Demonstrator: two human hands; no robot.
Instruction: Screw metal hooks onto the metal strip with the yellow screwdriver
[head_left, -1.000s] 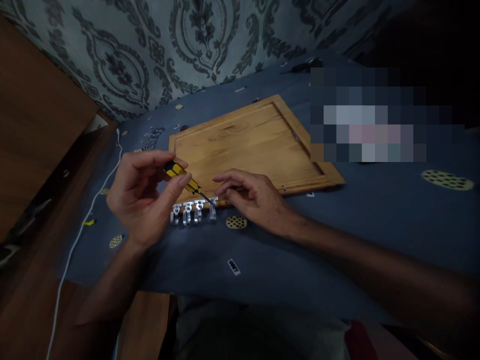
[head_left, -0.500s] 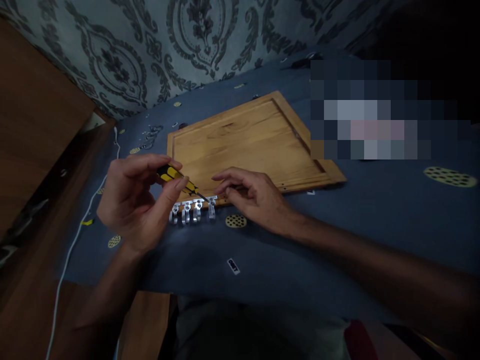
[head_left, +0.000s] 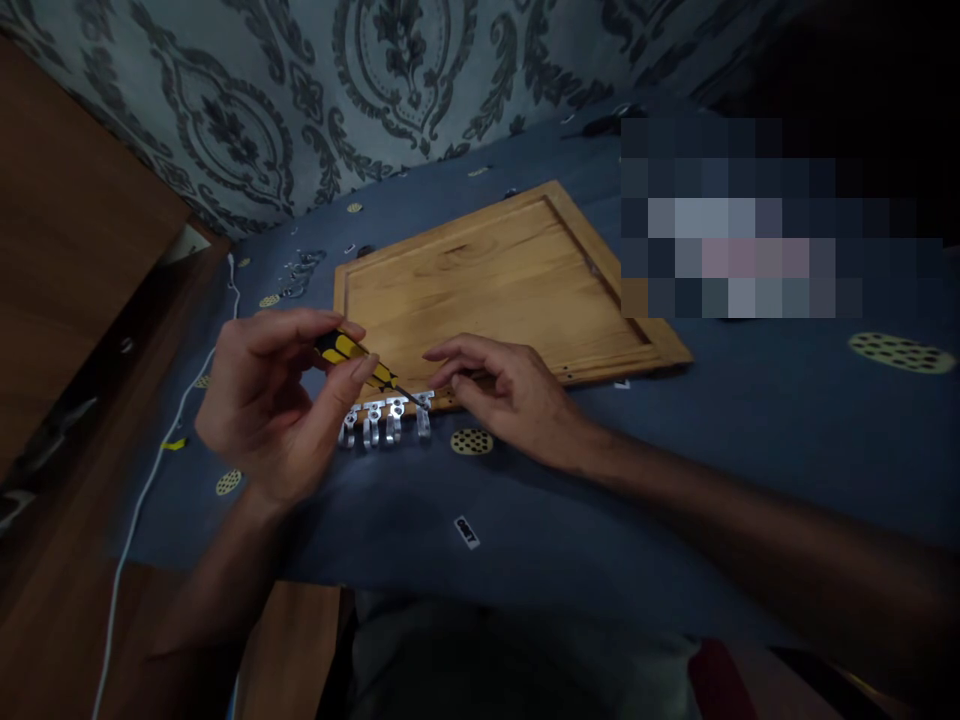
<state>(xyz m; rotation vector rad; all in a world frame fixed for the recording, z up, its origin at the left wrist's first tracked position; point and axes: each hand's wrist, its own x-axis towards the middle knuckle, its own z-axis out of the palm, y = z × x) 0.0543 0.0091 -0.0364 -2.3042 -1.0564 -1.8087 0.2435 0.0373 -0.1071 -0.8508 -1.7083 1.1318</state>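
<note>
Nearest on the blue cloth (head_left: 675, 470) lies a small black-and-white label (head_left: 466, 531), and off to the left a white cable (head_left: 154, 470) trails along the cloth's edge. Just beyond, the left hand (head_left: 262, 400) pinches the yellow-and-black handle of a screwdriver (head_left: 352, 355) between thumb and bent fingers. The tool's long axis slants from that hand down and to the right, and its thin tip meets the right end of a metal hook strip (head_left: 384, 415), which lies along the near rim of the wooden board (head_left: 495, 270) with four hooks pointing toward the person. The right hand (head_left: 514, 395) comes in from the other side, fingers loosely bent, tips resting on the rim just beside that same end (it grips nothing that shows) – so it is the nearer hand to the contact point, while the left stands off by the length of the tool. The board is the only thing here like a container – a shallow recess inside a raised frame, showing only wood grain. Farthest is the patterned wallpaper (head_left: 405, 70).
</note>
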